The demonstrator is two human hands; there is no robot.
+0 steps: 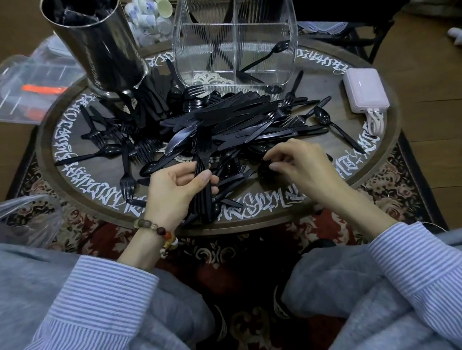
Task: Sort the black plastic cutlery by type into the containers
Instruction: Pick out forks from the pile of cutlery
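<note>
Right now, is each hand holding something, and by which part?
The left hand grips a bundle of forks by the handles, tines pointing away. The right hand pinches a black piece in the pile; which part cannot be told.

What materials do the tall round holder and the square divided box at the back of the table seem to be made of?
The tall round holder looks like polished metal, probably stainless steel: its wall is grey and mirrors the room. The square divided box looks like clear hard plastic, perhaps acrylic: the cutlery inside shows through its ribbed walls. Glass cannot be ruled out.
</note>
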